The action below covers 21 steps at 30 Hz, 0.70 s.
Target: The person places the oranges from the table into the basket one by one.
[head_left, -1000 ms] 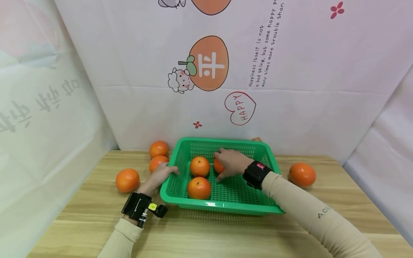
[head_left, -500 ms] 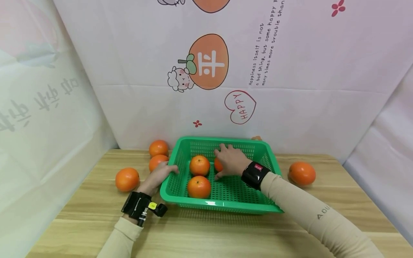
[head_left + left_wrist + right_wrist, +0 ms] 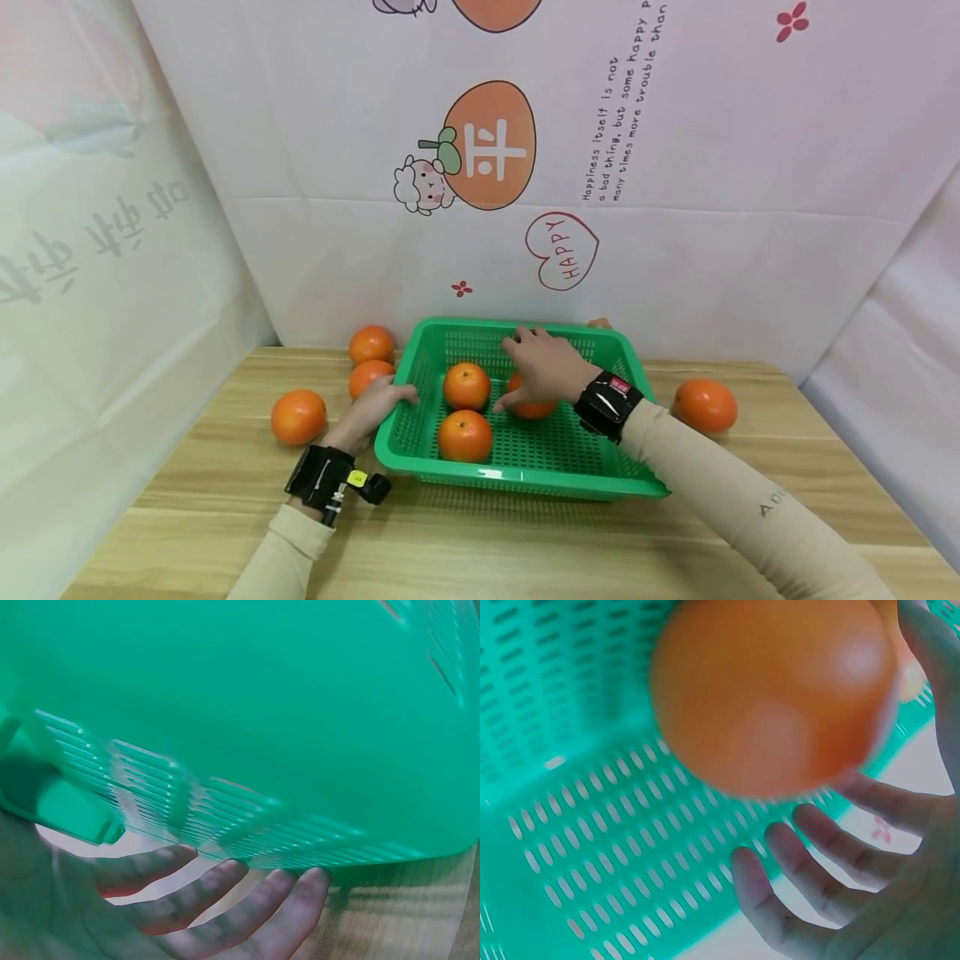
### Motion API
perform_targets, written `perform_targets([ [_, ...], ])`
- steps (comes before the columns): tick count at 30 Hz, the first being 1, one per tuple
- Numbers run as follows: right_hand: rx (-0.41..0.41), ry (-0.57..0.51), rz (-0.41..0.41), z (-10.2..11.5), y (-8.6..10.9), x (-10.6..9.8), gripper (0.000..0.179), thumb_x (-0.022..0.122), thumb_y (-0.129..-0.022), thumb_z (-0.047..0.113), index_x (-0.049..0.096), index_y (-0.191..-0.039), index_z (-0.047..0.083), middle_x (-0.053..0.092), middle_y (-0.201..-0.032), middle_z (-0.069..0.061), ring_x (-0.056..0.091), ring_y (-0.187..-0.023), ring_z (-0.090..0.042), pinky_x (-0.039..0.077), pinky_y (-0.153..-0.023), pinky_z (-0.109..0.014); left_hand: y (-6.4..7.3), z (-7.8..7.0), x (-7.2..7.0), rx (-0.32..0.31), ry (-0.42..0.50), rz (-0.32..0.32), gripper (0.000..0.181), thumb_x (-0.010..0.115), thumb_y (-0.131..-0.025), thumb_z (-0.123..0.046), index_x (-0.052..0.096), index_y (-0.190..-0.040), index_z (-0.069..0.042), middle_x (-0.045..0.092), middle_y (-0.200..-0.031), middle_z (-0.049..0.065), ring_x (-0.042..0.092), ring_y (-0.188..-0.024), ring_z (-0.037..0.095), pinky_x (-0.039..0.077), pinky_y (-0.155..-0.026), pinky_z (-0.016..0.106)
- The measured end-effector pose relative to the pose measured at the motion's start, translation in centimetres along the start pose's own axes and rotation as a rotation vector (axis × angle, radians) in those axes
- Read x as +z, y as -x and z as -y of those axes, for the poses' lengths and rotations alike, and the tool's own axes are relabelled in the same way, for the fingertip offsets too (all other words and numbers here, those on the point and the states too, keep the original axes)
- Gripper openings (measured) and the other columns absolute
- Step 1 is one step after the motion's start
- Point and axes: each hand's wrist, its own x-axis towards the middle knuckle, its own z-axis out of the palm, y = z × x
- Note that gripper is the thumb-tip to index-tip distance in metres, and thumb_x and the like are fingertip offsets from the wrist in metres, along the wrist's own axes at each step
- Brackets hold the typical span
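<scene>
A green plastic basket (image 3: 525, 477) with slotted walls stands on the wooden table, holding several oranges. Two of them, a rear orange (image 3: 467, 386) and a front orange (image 3: 465, 437), lie along its left side. My left hand (image 3: 371, 410) holds the basket's left rim; in the left wrist view its fingers (image 3: 225, 881) lie against the outer wall. Over a third orange (image 3: 534, 405) in the basket hovers my right hand (image 3: 551, 367), fingers spread. The right wrist view has this orange (image 3: 772, 697) beside the loosely bent fingers (image 3: 821, 851), one fingertip close to or touching it.
Left of the basket lie several more oranges: one at the back (image 3: 371, 345), one beside the left hand (image 3: 370, 377) and one farther left (image 3: 298, 417). Another orange (image 3: 705, 406) lies to the right. A printed white cloth (image 3: 337, 250) rises behind the table.
My right hand has lifted and shifted slightly right, letting go of the third orange, which shows more below the hand now. The left hand has stayed on the rim.
</scene>
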Motion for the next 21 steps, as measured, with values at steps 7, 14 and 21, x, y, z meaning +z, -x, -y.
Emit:
perform_targets([
  [7, 0.032, -0.073, -0.032, -1.0, 1.7, -2.7, 0.100, 0.081, -0.072, 0.075, 0.061, -0.143, 0.008, 0.061, -0.122, -0.013, 0.056, -0.101, -0.028, 0.058, -0.077, -0.041, -0.1, -0.2, 0.2, 0.000, -0.001, -0.004, 0.068, 0.053, -0.089, -0.013, 0.042, -0.152, 0.008, 0.063, -0.138, 0.034, 0.073, -0.113, 0.040, 0.066, -0.086, 0.044],
  [14, 0.082, -0.102, -0.053, -2.4, 4.2, -5.5, 0.095, 0.084, -0.072, 0.071, 0.062, -0.140, 0.007, 0.063, -0.126, -0.015, 0.060, -0.105, -0.032, 0.060, -0.078, -0.046, 0.0, -0.3, 0.2, -0.010, 0.003, 0.000, 0.068, 0.054, -0.089, -0.014, 0.042, -0.152, 0.008, 0.062, -0.139, 0.035, 0.073, -0.114, 0.040, 0.066, -0.086, 0.044],
  [21, 0.106, -0.126, -0.078, -4.4, 7.5, -6.7, 0.092, 0.085, -0.075, 0.066, 0.062, -0.139, 0.004, 0.063, -0.128, -0.019, 0.061, -0.108, -0.033, 0.061, -0.081, -0.048, 0.0, -0.1, 0.1, -0.009, -0.016, -0.002, 0.070, 0.054, -0.089, -0.014, 0.040, -0.155, 0.006, 0.059, -0.143, 0.034, 0.071, -0.118, 0.039, 0.065, -0.089, 0.043],
])
